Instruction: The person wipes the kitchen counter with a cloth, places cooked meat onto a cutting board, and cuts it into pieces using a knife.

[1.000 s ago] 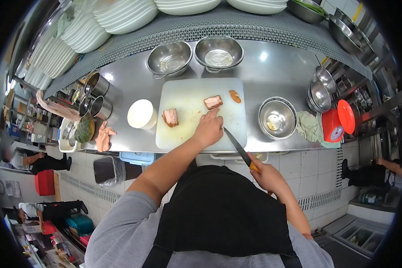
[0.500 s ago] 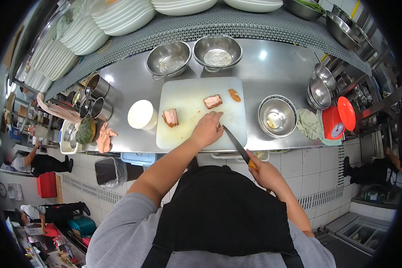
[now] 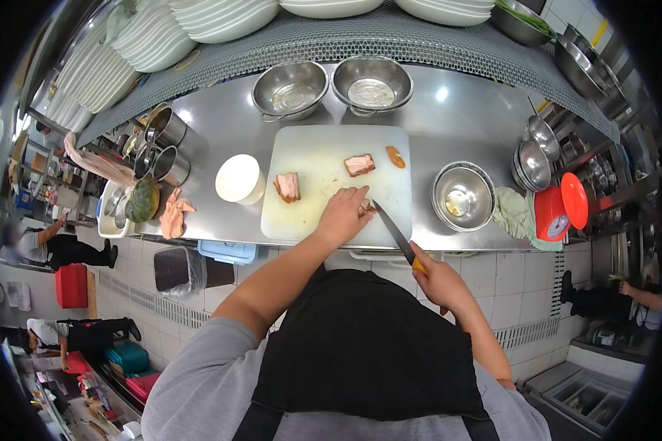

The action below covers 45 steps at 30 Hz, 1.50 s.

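Observation:
On the white cutting board (image 3: 301, 220), my left hand (image 3: 343, 214) is closed over a small piece of pork (image 3: 367, 209), mostly hidden under the fingers. My right hand (image 3: 443, 281) grips a knife (image 3: 394, 229) by its yellow handle. The blade points up and left, its tip beside the piece under my left fingers; whether it touches the meat I cannot tell. Two more chunks of pork lie on the board: one at the left (image 3: 287, 187), one (image 3: 359, 165) above my left hand. A thin browned slice (image 3: 395, 156) rests near the top right corner.
Left of the board stands a white tub (image 3: 240, 179). Stacked steel bowls (image 3: 463, 196) sit at the right, near a green cloth (image 3: 513, 211) and a red scale (image 3: 551, 213). Two colanders (image 3: 290, 90) (image 3: 372, 85) are behind. Co-workers (image 3: 81, 250) stand at the sides.
The view has shifted slightly, so the board appears a little further right. The piece of pork beside my left fingers shows more now. Both hands keep their holds.

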{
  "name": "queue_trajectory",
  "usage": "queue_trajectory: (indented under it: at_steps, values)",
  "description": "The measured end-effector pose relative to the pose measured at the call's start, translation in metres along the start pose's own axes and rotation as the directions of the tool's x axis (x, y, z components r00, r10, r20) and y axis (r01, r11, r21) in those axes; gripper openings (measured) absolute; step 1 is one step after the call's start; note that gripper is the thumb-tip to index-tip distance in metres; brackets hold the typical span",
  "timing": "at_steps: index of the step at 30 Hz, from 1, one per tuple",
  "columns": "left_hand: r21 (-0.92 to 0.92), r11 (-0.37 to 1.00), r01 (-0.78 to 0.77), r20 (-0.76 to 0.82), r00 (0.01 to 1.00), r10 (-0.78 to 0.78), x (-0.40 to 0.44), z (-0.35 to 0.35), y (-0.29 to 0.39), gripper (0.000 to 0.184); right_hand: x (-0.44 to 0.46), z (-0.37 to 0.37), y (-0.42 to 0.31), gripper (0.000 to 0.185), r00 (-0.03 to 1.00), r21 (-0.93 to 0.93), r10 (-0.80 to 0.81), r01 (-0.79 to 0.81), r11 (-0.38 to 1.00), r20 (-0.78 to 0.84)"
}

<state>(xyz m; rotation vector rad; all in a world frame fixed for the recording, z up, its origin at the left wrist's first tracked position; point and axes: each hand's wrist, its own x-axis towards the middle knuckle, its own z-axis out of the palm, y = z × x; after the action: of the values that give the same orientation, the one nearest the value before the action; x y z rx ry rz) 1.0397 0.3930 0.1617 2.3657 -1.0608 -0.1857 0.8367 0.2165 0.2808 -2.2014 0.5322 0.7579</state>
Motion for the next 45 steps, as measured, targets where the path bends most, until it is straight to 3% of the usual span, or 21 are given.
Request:
queue_trajectory:
  at_steps: [1,3,9,15,18,22,28,31,34,37,42,45]
  values:
    - [-0.001,1.000,0.003,-0.003,1.000,-0.003,-0.001,0.002,-0.003,0.073,0.005,0.005,0.009,0.064,1.000,-0.004,-0.001,0.001,1.000,0.001]
    - [0.000,0.999,-0.046,-0.038,0.998,0.046,0.000,0.000,-0.003,0.068,0.018,0.020,0.034,0.064,0.966,-0.056,-0.232,0.227,0.972,-0.113]
    - [0.144,0.989,-0.038,-0.062,0.997,0.048,-0.003,-0.008,0.014,0.059,0.015,0.022,0.033,0.064,0.968,-0.028,-0.230,0.228,0.973,-0.099]
    - [0.151,0.987,-0.055,-0.141,0.987,0.077,0.004,0.001,0.012,0.041,0.011,0.020,0.032,0.065,0.981,-0.021,-0.171,0.170,0.985,-0.096]
    - [0.109,0.993,-0.039,-0.093,0.994,0.049,0.008,-0.003,0.012,0.040,0.011,0.019,0.031,0.065,0.982,-0.018,-0.169,0.168,0.986,-0.084]
    - [0.085,0.992,-0.090,-0.094,0.991,0.098,0.006,-0.004,0.009,0.040,0.006,0.017,0.024,0.065,0.982,-0.010,-0.172,0.171,0.985,-0.073]
    - [0.108,0.990,-0.094,-0.097,0.990,0.105,0.000,-0.004,0.009,0.045,-0.001,0.011,0.023,0.063,0.988,-0.160,-0.148,0.139,0.977,-0.046]
    - [0.119,0.986,-0.115,-0.082,0.989,0.125,-0.001,0.002,0.005,0.048,0.001,0.012,0.025,0.062,0.973,-0.247,-0.206,0.175,0.953,-0.105]
    - [0.097,0.991,-0.087,-0.099,0.990,0.097,-0.001,0.001,0.008,0.051,0.005,0.010,0.018,0.061,0.981,-0.242,-0.135,0.100,0.965,-0.136]
    - [0.089,0.991,-0.102,-0.128,0.985,0.113,0.000,0.000,0.006,0.050,0.010,0.010,0.021,0.061,0.962,-0.297,-0.235,0.187,0.936,-0.136]
    - [0.095,0.979,-0.182,-0.188,0.962,0.198,0.002,0.004,0.001,0.024,-0.002,0.002,0.014,0.061,0.991,-0.256,-0.123,0.103,0.961,-0.062]
    - [0.129,0.957,-0.258,-0.207,0.937,0.281,0.003,0.005,0.001,0.014,0.002,0.009,0.023,0.061,0.980,-0.271,-0.176,0.145,0.951,-0.095]
